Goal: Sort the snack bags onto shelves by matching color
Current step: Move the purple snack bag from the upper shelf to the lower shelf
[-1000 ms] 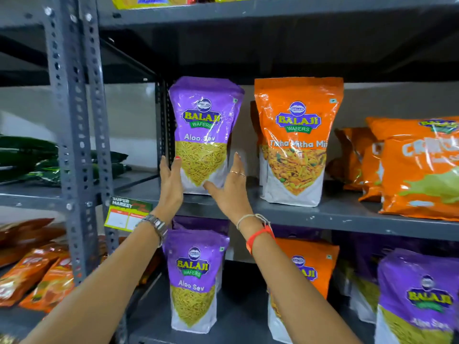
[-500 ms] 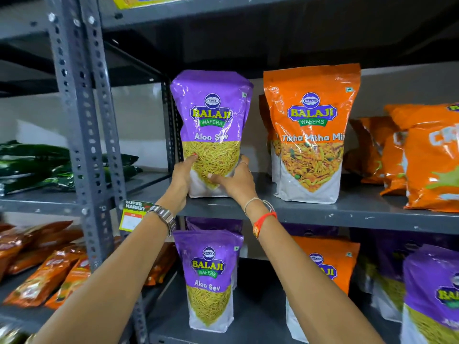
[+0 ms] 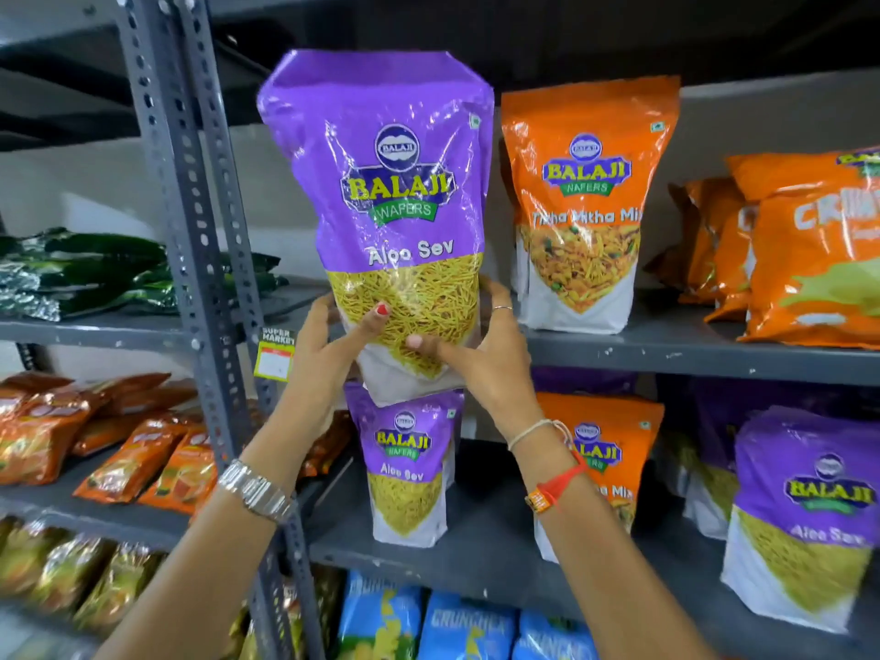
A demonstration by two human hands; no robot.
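The raised purple bag (image 3: 381, 221) reads "BALAJI WAFERS" and "Aloo Sev", as does the small purple bag (image 3: 407, 464) on the lower shelf. The orange bag (image 3: 583, 202) reads "BALAJI WAFERS", "Tikha Mitha Mix". A yellow tag (image 3: 276, 347) at the shelf's front edge reads "SUPER MARKET". Blue bags (image 3: 469, 628) read "CRUNCHEX".

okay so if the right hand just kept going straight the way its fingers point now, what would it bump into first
The right hand points up and into the rack, gripping the purple Aloo Sev bag. Beyond that bag, it would probably meet the grey shelf edge or the orange Tikha Mitha Mix bag; depth is unclear.
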